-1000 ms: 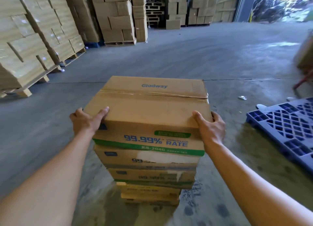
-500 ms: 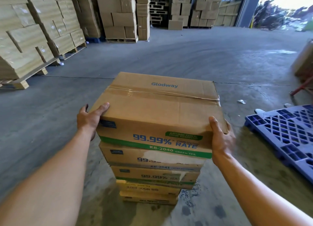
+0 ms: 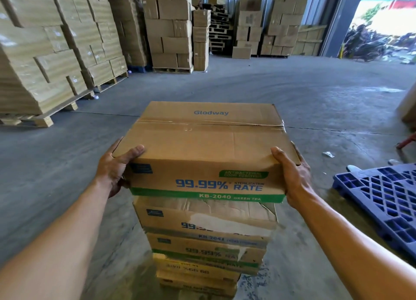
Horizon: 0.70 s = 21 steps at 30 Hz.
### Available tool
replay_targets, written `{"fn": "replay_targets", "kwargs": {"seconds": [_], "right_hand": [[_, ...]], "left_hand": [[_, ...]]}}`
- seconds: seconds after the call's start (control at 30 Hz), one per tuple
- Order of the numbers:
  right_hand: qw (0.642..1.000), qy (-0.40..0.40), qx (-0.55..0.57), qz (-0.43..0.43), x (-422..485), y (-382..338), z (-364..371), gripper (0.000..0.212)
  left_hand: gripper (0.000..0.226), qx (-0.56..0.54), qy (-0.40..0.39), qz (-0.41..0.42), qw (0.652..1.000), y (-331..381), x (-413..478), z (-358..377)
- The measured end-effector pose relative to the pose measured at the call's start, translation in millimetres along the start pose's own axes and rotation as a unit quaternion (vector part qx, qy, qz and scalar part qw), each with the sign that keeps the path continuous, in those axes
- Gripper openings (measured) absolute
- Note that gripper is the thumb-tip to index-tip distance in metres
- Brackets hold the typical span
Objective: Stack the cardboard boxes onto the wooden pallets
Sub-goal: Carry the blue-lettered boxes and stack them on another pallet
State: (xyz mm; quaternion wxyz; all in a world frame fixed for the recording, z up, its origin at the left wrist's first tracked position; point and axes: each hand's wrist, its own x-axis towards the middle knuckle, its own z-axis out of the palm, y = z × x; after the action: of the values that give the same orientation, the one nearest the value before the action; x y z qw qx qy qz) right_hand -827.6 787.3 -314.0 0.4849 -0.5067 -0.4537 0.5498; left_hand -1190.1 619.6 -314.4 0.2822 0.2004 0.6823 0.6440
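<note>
A brown cardboard box (image 3: 207,146) printed "Glodway" and "99.99% RATE" is held just above a stack of several similar boxes (image 3: 207,236) on the concrete floor. My left hand (image 3: 114,167) grips its left near corner, thumb on top. My right hand (image 3: 290,176) grips its right near corner, fingers under the edge. The box below has a torn top face. Wooden pallets (image 3: 47,117) loaded with wrapped boxes stand at the far left.
A blue plastic pallet (image 3: 382,200) lies on the floor at the right. Tall carton stacks (image 3: 171,29) and empty wooden pallets (image 3: 218,32) line the back wall. An open doorway (image 3: 387,23) is at the far right. Someone's white shoe (image 3: 353,168) shows by the blue pallet.
The top box has risen off the stack, showing the torn box beneath. Both hands have slid lower around its near corners, and the view has tilted up.
</note>
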Motion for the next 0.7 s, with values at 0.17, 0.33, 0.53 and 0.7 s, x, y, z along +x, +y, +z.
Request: {"fn": "replay_targets", "kwargs": {"seconds": [0.17, 0.33, 0.53, 0.7], "right_hand": [[0.996, -0.081, 0.022, -0.019, 22, -37, 30, 0.079], [0.984, -0.174, 0.016, -0.021, 31, -58, 74, 0.07], [0.949, -0.315, -0.001, 0.015, 32, -61, 113, 0.069], [0.901, -0.433, -0.014, 0.026, 31, -59, 115, 0.074]], "left_hand": [[0.11, -0.027, 0.048, 0.015, 0.998, 39, -23, -25], [0.096, -0.037, 0.142, 0.05, 0.988, 62, -70, -58], [0.066, -0.06, 0.256, 0.104, 0.959, 62, -149, -73], [0.053, -0.093, 0.363, 0.144, 0.916, 42, -236, -46]]}}
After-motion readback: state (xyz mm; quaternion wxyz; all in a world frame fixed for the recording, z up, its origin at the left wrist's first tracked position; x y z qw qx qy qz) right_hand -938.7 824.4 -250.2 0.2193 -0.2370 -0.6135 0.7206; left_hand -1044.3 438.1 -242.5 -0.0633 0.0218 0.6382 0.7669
